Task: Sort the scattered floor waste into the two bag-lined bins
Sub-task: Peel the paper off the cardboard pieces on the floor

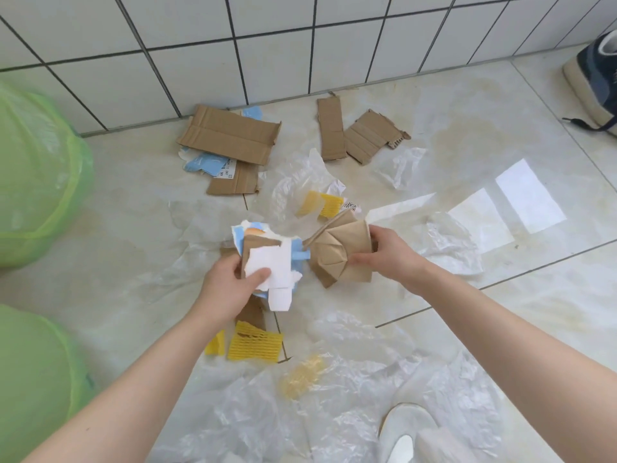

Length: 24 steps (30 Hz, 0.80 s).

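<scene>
Scattered floor waste is seen spread over a pale tiled floor point(500, 105), with part of it lifted in both hands above the middle of the litter. A stack of torn paper and card scraps point(270, 262), white, blue and brown, is gripped by the left hand point(230, 285), the thumb pressed across the white top sheet. A folded brown paper bag point(337, 253) is held just beside it by the right hand point(384, 252), the fingers curled round the bag's right edge.

Below the hands, a yellow foam net sleeve point(255, 344) is shown lying on the floor, with a smaller yellow piece point(215, 343) just beside it. Another yellow net piece point(325, 203) is seen beyond the hands, partly under crumpled clear plastic film point(297, 182). More clear film point(334, 412) is spread across the near floor, a yellowish patch visible through it.

Against the white tiled wall point(267, 45), a large flat cardboard sheet point(230, 133) is laid over blue paper scraps point(207, 163) and a smaller cardboard piece point(233, 183). Two further cardboard strips point(354, 135) are seen to its right.

At the left edge, two green bag-lined bins point(36, 182) are partly in view, one nearer point(30, 379) than the other. A dark shoe point(597, 78) is visible at the upper right, and a white slipper point(405, 429) at the bottom.
</scene>
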{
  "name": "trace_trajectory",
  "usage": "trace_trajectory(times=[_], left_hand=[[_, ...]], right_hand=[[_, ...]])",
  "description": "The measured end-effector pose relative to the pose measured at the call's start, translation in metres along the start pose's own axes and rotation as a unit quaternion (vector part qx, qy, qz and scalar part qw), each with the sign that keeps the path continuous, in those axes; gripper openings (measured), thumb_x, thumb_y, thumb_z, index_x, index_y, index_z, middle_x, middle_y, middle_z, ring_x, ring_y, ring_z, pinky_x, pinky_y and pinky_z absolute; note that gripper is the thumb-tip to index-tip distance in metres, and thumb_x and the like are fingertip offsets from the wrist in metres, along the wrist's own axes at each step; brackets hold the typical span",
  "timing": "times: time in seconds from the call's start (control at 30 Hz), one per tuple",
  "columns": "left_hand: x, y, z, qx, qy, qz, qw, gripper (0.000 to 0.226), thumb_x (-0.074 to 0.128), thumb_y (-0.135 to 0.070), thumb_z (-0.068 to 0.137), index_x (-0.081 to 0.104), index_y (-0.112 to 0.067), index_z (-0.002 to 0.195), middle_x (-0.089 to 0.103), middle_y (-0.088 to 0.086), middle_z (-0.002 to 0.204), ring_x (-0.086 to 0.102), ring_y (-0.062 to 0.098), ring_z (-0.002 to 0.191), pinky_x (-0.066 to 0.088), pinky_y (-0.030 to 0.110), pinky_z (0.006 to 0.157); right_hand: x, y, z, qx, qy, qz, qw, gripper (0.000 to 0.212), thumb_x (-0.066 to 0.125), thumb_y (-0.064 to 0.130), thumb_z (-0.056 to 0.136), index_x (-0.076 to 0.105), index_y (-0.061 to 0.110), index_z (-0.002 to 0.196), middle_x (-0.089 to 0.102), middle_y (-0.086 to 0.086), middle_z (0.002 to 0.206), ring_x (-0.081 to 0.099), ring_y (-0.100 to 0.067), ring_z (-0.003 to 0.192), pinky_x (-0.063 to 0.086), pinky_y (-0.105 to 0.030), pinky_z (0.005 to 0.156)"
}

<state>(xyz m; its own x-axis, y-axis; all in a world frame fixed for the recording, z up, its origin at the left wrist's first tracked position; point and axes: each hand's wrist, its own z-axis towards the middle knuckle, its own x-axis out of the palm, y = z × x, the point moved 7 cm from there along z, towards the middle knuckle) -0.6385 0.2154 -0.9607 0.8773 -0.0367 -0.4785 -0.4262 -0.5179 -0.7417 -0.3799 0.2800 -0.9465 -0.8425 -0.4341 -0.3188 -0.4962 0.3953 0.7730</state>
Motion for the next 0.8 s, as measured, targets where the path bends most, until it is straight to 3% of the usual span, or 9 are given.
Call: trace_trajectory(times=[0.07,0.17,0.23,0.3,0.4,0.6,0.73,0.8], left_hand=[[-0.009,0.008,0.004,-0.025,-0.022,0.000,0.999,0.014,0.072,-0.022,0.080,0.067,-0.013,0.089,0.068,0.006,0.097,0.064,0.025,0.092,0.052,0.041,0.083],[-0.016,0.027,0.006,-0.080,-0.039,0.041,0.995,0.031,0.067,-0.048,0.062,0.069,-0.023,0.079,0.064,0.007,0.104,0.061,0.032,0.099,0.050,0.047,0.090],[-0.014,0.040,0.004,-0.126,-0.051,0.035,0.990,0.036,0.063,-0.055,0.053,0.067,-0.029,0.077,0.060,0.007,0.111,0.057,0.034,0.104,0.048,0.048,0.094],[-0.010,0.040,-0.001,-0.139,-0.050,0.052,0.988,0.025,0.070,-0.042,0.066,0.066,-0.027,0.085,0.050,0.008,0.118,0.052,0.036,0.110,0.046,0.046,0.096],[-0.005,0.037,-0.001,-0.132,-0.061,0.057,0.988,0.027,0.070,-0.023,0.079,0.063,-0.017,0.104,0.041,0.010,0.121,0.048,0.036,0.112,0.045,0.045,0.096],[0.005,0.034,0.002,-0.138,-0.054,-0.057,0.987,0.027,0.072,-0.005,0.074,0.062,-0.012,0.099,0.065,0.011,0.107,0.063,0.030,0.097,0.054,0.039,0.082],[0.012,0.039,0.000,-0.175,-0.037,-0.137,0.974,0.028,0.069,-0.001,0.077,0.061,-0.014,0.099,0.069,0.009,0.104,0.065,0.028,0.094,0.054,0.043,0.086],[0.014,0.041,-0.001,-0.184,-0.032,-0.151,0.971,0.029,0.069,-0.001,0.077,0.061,-0.014,0.101,0.069,0.008,0.105,0.065,0.027,0.096,0.053,0.045,0.089]], right_hand=[[0.017,0.000,0.004,0.006,0.023,-0.021,0.999,0.039,0.066,0.002,0.079,0.060,0.011,0.116,0.068,-0.009,0.108,0.064,-0.020,0.096,0.052,-0.029,0.078],[0.034,-0.003,0.014,0.022,0.016,-0.082,0.996,0.035,0.068,0.010,0.077,0.059,0.008,0.110,0.065,-0.015,0.110,0.062,-0.027,0.101,0.052,-0.040,0.081],[0.041,-0.005,0.020,0.042,-0.007,-0.167,0.985,0.033,0.069,0.020,0.077,0.054,0.008,0.104,0.055,-0.017,0.114,0.053,-0.029,0.102,0.047,-0.036,0.078],[0.045,-0.006,0.021,0.075,-0.026,-0.256,0.963,0.042,0.068,0.030,0.079,0.048,0.012,0.110,0.041,-0.014,0.119,0.043,-0.033,0.110,0.038,-0.033,0.084],[0.050,-0.006,0.021,0.096,-0.043,-0.279,0.954,0.053,0.069,0.034,0.079,0.042,0.011,0.118,0.036,-0.013,0.124,0.040,-0.038,0.114,0.037,-0.036,0.087],[0.061,-0.014,0.022,0.113,-0.045,-0.226,0.967,0.043,0.071,0.028,0.073,0.046,0.014,0.104,0.034,-0.012,0.120,0.051,-0.037,0.103,0.049,-0.042,0.092],[0.066,-0.013,0.019,0.106,-0.045,-0.214,0.970,0.041,0.072,0.025,0.072,0.048,0.013,0.104,0.036,-0.010,0.115,0.053,-0.031,0.091,0.051,-0.038,0.086],[0.068,-0.012,0.018,0.105,-0.042,-0.208,0.972,0.038,0.072,0.023,0.071,0.049,0.014,0.099,0.044,-0.011,0.113,0.052,-0.027,0.088,0.050,-0.031,0.069]])
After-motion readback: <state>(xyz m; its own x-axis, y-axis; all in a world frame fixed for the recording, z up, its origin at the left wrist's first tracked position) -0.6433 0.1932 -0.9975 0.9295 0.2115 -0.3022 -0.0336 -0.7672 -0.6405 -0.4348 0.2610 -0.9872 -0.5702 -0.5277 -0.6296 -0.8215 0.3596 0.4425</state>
